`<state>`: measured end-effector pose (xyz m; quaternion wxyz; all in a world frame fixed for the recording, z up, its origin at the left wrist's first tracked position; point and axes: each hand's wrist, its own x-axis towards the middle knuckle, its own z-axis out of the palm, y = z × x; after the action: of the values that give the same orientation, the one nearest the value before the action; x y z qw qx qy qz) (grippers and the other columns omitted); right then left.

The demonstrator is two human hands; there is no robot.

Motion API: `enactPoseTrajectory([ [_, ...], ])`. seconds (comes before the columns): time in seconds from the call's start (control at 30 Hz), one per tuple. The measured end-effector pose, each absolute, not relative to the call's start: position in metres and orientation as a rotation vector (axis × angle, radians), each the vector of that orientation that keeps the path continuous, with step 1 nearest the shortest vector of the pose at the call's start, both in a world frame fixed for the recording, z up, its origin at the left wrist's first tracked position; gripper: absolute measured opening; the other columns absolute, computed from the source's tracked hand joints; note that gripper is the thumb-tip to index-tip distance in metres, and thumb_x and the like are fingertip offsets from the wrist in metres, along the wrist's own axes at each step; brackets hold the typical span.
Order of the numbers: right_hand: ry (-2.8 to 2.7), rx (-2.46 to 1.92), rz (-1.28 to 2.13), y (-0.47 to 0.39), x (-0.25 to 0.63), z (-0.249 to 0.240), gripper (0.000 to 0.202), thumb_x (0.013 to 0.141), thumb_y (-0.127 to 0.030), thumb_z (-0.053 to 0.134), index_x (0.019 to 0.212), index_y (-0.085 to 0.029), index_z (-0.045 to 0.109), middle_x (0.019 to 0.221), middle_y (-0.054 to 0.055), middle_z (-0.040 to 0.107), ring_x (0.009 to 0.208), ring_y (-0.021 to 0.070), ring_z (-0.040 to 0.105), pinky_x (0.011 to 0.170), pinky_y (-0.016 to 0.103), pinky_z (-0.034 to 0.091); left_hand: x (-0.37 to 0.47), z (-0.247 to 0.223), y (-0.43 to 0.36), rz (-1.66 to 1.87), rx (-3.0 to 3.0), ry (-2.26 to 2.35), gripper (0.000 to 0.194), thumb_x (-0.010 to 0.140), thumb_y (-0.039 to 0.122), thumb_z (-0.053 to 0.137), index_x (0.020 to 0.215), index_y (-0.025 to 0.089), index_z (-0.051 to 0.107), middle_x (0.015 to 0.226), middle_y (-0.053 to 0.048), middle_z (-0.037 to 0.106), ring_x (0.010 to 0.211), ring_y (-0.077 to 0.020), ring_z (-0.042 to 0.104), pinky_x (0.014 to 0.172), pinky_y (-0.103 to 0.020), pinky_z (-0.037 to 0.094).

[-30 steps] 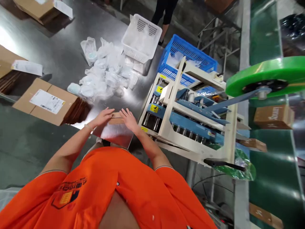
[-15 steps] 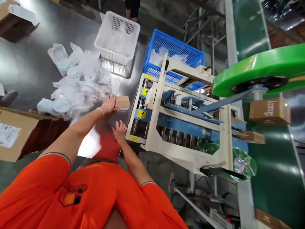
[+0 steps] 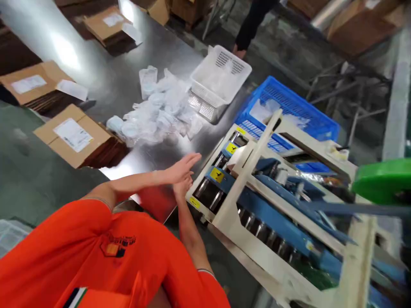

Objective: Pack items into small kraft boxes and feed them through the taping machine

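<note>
The small box, touched by the left hand [image 3: 180, 170] before, cannot be seen now; where it was put cannot be told. The left fingers are stretched out near the right hand [image 3: 183, 186], whose grip is unclear, beside the roller machine [image 3: 268, 209]. The left hand seems freed.

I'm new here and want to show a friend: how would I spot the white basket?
Start at the shiny steel table, left of the cream-framed machine. Find the heap of clear plastic bags on it; the white basket stands just to its upper right. Its hole-patterned white walls set it apart from the blue crate farther right.
</note>
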<state>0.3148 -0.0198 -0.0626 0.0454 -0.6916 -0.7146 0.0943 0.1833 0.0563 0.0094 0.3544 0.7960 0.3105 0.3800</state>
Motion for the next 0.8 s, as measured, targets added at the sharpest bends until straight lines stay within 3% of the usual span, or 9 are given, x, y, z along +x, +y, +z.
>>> enactPoseTrajectory([
  [0.1,-1.957,-1.985,0.365,0.020,0.265,-0.039,0.047,0.108,-0.020,0.040,0.142,-0.013,0.072,0.116,0.021,0.078,0.112,0.0327,0.073,0.102,0.047,0.060,0.028,0.018,-0.003,1.163,1.842,1.641,0.063,0.106,0.037,0.060,0.166,0.022,0.047,0.164,-0.020,0.049,0.165,-0.0408,0.038,0.140,-0.063,0.029],
  [0.17,-2.168,-1.706,0.530,0.052,0.202,-0.014,0.046,0.110,-0.020,0.039,0.143,-0.014,0.071,0.120,0.019,0.078,0.117,0.0303,0.073,0.109,0.045,0.058,-0.055,0.018,-0.034,1.213,1.523,2.181,0.066,0.103,0.033,0.065,0.164,0.016,0.045,0.166,-0.023,0.042,0.164,-0.0429,0.033,0.139,-0.066,0.026],
  [0.23,-2.397,-1.447,0.597,0.080,0.126,0.012,0.043,0.113,-0.020,0.045,0.148,-0.015,0.068,0.138,0.019,0.074,0.132,0.0296,0.068,0.118,0.042,0.054,-0.111,0.014,-0.054,1.199,1.127,2.522,0.065,0.098,0.026,0.068,0.157,0.007,0.046,0.163,-0.027,0.039,0.158,-0.0440,0.035,0.135,-0.070,0.027],
  [0.37,-2.623,-1.362,0.606,0.104,-0.005,0.044,0.039,0.115,-0.026,0.057,0.151,-0.012,0.060,0.164,0.021,0.057,0.155,0.0305,0.052,0.127,0.046,0.048,-0.152,-0.001,-0.063,1.142,0.746,2.512,0.042,0.093,0.021,0.071,0.131,0.011,0.056,0.148,-0.021,0.045,0.146,-0.0401,0.043,0.130,-0.067,0.033],
  [0.47,-2.681,-1.418,0.643,0.101,-0.046,0.053,0.030,0.113,-0.028,0.062,0.139,-0.013,0.064,0.161,0.019,0.060,0.155,0.0304,0.051,0.125,0.049,0.050,-0.149,-0.009,-0.064,1.187,0.722,2.414,0.047,0.086,0.022,0.075,0.128,0.016,0.057,0.146,-0.018,0.043,0.145,-0.0409,0.043,0.130,-0.066,0.034],
  [0.63,-2.329,-1.437,0.806,0.093,0.026,0.077,0.038,0.108,-0.030,0.063,0.146,-0.021,0.061,0.129,0.006,0.078,0.117,0.0255,0.074,0.104,0.038,0.061,-0.118,-0.009,-0.085,1.386,0.984,2.286,0.070,0.080,0.031,0.083,0.143,0.021,0.055,0.146,-0.016,0.044,0.145,-0.0414,0.045,0.128,-0.068,0.038],
  [0.73,-2.167,-1.410,0.693,0.070,0.129,0.089,0.037,0.107,-0.032,0.061,0.141,-0.021,0.068,0.113,0.003,0.082,0.103,0.0240,0.076,0.095,0.034,0.062,-0.090,0.001,-0.091,1.477,1.372,2.175,0.064,0.090,0.043,0.079,0.147,0.020,0.058,0.150,-0.020,0.049,0.149,-0.0422,0.046,0.128,-0.066,0.038],
  [0.8,-2.186,-1.447,0.538,0.045,0.193,0.085,0.028,0.105,-0.033,0.063,0.125,-0.021,0.078,0.106,0.005,0.084,0.098,0.0247,0.077,0.091,0.033,0.061,-0.069,0.009,-0.083,1.496,1.699,2.022,0.057,0.098,0.048,0.072,0.147,0.021,0.063,0.152,-0.022,0.056,0.151,-0.0413,0.048,0.129,-0.062,0.035],
])
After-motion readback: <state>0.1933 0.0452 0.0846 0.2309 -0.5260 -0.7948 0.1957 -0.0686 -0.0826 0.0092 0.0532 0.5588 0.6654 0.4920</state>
